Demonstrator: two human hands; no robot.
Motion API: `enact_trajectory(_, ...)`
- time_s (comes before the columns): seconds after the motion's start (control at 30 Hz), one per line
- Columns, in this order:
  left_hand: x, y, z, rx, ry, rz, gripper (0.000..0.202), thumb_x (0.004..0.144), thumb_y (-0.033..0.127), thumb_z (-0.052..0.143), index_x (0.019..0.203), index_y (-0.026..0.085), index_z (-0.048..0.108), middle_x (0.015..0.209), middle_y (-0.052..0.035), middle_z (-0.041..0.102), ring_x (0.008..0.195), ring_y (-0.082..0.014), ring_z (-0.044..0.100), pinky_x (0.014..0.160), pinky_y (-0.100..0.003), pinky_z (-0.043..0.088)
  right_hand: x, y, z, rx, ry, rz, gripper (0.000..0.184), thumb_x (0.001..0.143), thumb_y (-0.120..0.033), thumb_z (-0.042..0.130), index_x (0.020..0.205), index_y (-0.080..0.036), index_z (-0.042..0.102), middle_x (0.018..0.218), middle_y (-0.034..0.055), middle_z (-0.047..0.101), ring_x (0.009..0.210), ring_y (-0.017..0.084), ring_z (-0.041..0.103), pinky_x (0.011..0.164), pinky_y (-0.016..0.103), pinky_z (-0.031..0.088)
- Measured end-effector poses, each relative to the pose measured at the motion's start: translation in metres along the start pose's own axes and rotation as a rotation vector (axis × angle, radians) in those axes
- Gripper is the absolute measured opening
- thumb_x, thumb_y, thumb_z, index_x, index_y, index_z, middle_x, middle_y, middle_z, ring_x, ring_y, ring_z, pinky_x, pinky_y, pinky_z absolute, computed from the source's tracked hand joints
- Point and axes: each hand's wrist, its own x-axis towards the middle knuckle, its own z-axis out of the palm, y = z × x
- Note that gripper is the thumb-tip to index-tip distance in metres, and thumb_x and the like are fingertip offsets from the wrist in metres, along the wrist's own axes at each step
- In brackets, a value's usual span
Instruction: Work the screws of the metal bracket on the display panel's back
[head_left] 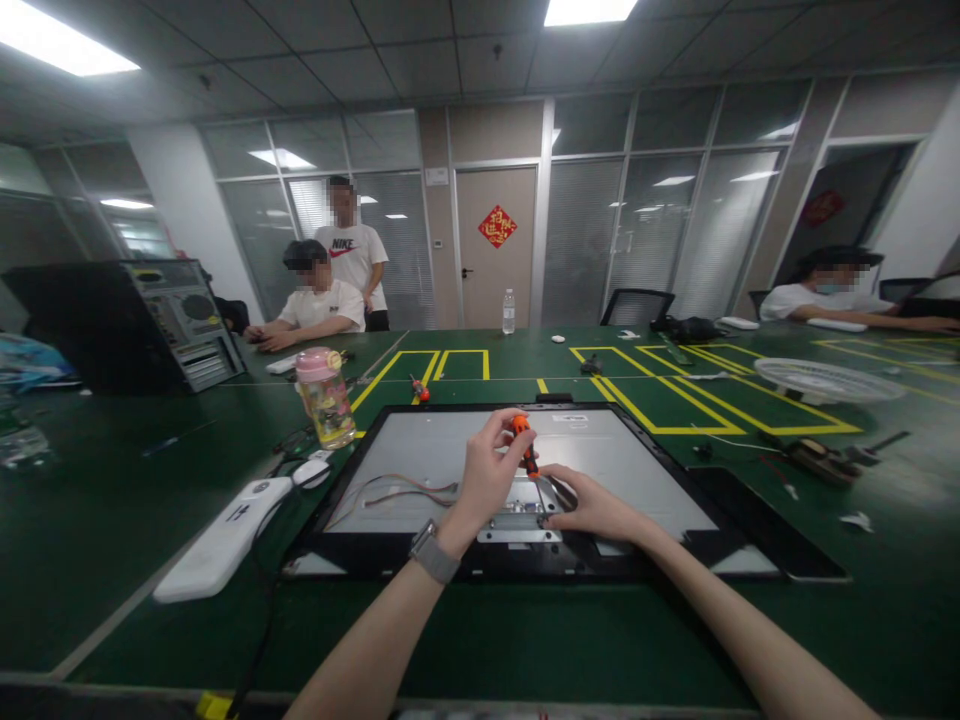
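Note:
A flat monitor panel (645,460) lies face down on the green table, its grey metal back showing inside a black frame. My left hand (487,478), with a watch on the wrist, is closed round an orange-handled screwdriver (525,445) held upright over a small metal bracket (519,520) near the panel's front edge. My right hand (592,505) rests on the panel beside the bracket, fingers curled by the screwdriver's tip. Thin wires (405,490) run across the panel's left half.
A white oblong cover (225,540) and a pink-lidded bottle (324,395) lie to the left, a computer case (127,320) farther left. A second screwdriver (418,388) and a fan grille (825,378) sit beyond. Three other people are at the table's far sides.

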Motion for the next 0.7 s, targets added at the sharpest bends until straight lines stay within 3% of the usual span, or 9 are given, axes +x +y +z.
enact_trajectory(0.7, -0.0034, 0.0003, 0.0039, 0.117, -0.049, 0.06, 0.023, 0.084, 0.034, 0.058, 0.102, 0.019, 0.057, 0.082, 0.0003, 0.058, 0.067, -0.0108, 0.063, 0.055, -0.019, 0.055, 0.0014, 0.0075, 0.002, -0.012, -0.002, -0.014, 0.065, 0.064, -0.034, 0.075, 0.123, -0.016, 0.052, 0.126, 0.0122, 0.056, 0.115, 0.029, 0.052, 0.101, 0.043, 0.038)
